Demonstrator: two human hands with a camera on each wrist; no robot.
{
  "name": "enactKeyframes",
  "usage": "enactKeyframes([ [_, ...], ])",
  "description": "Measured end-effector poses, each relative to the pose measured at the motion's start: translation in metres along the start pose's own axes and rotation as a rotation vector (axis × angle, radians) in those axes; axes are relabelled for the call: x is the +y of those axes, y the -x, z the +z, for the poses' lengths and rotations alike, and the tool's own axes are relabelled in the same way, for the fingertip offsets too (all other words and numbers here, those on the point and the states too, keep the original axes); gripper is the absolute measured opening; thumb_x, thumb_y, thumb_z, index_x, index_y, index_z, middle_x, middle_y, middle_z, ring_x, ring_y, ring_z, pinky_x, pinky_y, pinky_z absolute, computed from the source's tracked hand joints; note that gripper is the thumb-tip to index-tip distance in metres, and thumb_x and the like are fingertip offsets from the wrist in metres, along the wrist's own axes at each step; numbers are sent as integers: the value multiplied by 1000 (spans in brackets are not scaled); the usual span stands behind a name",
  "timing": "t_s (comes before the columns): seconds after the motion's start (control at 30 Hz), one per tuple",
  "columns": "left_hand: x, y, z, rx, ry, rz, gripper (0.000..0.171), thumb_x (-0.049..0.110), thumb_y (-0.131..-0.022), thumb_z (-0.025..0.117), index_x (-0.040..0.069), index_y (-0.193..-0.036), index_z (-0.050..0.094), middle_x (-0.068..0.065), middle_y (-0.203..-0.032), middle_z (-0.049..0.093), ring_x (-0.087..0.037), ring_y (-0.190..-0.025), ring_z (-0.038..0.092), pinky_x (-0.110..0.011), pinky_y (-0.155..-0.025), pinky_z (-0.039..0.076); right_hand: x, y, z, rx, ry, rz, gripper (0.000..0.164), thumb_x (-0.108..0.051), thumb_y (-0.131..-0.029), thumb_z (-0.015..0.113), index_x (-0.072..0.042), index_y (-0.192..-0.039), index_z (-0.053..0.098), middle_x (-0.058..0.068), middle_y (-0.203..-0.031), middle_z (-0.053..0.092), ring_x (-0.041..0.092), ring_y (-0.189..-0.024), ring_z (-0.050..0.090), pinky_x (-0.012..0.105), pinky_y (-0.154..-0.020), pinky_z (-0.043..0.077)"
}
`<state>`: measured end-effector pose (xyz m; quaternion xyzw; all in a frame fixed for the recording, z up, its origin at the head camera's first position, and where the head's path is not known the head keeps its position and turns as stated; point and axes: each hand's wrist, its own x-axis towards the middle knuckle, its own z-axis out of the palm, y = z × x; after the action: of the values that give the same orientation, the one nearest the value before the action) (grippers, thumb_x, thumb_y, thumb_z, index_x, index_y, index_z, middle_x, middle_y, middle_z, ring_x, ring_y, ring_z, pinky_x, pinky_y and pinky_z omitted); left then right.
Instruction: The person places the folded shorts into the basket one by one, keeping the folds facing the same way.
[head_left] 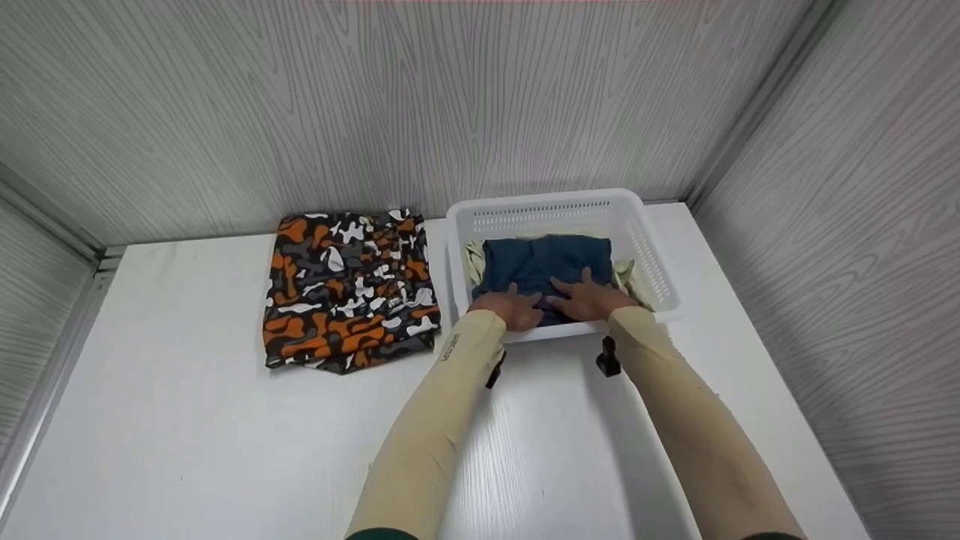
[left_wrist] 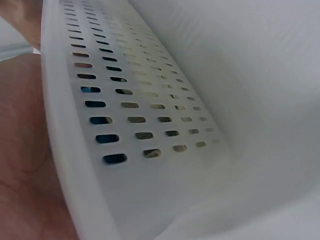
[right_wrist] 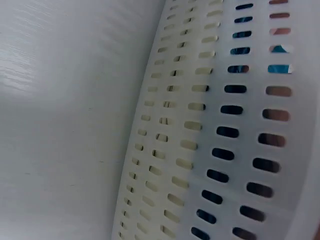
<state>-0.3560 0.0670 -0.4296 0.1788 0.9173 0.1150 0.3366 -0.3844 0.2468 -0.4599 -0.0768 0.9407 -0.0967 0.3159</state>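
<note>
A dark blue folded cloth (head_left: 547, 259) lies in a white plastic basket (head_left: 540, 204) on top of pale yellow-green cloth (head_left: 634, 281). My left hand (head_left: 514, 309) rests on the blue cloth's near left part, fingers spread. Beside it my right hand (head_left: 589, 298) lies on the near right part, its fingers spread too. Both wrists cross the basket's near rim. In the left wrist view the slotted basket wall (left_wrist: 165, 185) fills most of the picture, with part of the left hand (left_wrist: 25, 150) at the edge. Dark and pale cloth shows through the slots in the right wrist view.
Left of the basket, a folded camouflage garment (head_left: 349, 292) in orange, black, grey and white lies on the white table (head_left: 210, 435). Grey wood-grain panels (head_left: 375, 105) stand behind the table and at both sides. The basket stands close to the back panel.
</note>
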Motion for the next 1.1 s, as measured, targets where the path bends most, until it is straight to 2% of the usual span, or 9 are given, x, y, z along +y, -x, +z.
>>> enactKeyframes([
  [0.2,11,6,-15,20,68,-27,55,47,-98,29,31,-150,23,-8,-158,9,-31,-142,15,-46,-114,18,2,6,-20,-36,-18,-19,63,-50,-101,28,-19,-153,9,36,-148,-14,48,-138,3,64,-107,14],
  [0.37,16,11,-28,24,32,-2,55,49,-98,27,31,-151,23,-7,-158,10,-26,-144,11,-44,-115,16,1,11,-33,-9,-21,-16,64,-51,-100,30,-20,-153,10,35,-148,-13,48,-138,2,64,-107,14],
  [0.5,11,5,-21,46,-25,-4,57,55,-98,23,31,-150,24,-5,-157,16,-22,-144,13,-44,-114,18,2,5,-25,9,-55,-17,62,-51,-100,31,-21,-153,14,32,-150,-10,47,-138,1,63,-108,13],
  [0.6,8,3,-10,89,-36,32,58,56,-98,27,29,-150,28,-5,-155,22,-22,-142,19,-46,-112,23,5,3,-14,55,-53,-50,61,-50,-100,34,-19,-151,23,27,-153,8,43,-140,10,59,-109,17],
  [0.7,0,15,5,148,21,130,56,50,-99,36,26,-149,32,-5,-153,27,-23,-141,23,-45,-111,25,1,15,2,206,-48,-132,57,-43,-99,42,-9,-145,39,21,-146,37,39,-134,32,55,-108,27],
  [0.77,-6,30,3,213,66,223,53,43,-100,41,21,-148,34,-4,-151,32,-24,-140,27,-45,-111,26,-1,25,4,356,-82,-212,50,-36,-99,46,-4,-138,48,18,-136,50,36,-127,43,52,-105,32],
  [0.87,-25,60,-9,329,100,302,50,38,-100,44,19,-146,38,-3,-148,38,-22,-136,34,-40,-109,30,-5,46,8,526,-193,-325,42,-29,-99,51,-4,-132,54,14,-131,54,31,-124,47,48,-103,36],
  [0.97,-56,93,-14,420,130,296,47,37,-100,44,19,-143,41,-2,-144,42,-21,-133,38,-40,-107,33,-5,67,27,665,-253,-426,37,-26,-98,52,-8,-130,56,11,-132,53,29,-126,44,47,-103,36],
  [1.1,-109,125,0,485,175,184,44,31,-101,40,20,-144,40,-3,-146,40,-23,-134,36,-42,-108,31,-5,91,74,905,-247,-537,33,-23,-96,57,-8,-126,60,14,-134,52,33,-132,38,49,-108,29],
])
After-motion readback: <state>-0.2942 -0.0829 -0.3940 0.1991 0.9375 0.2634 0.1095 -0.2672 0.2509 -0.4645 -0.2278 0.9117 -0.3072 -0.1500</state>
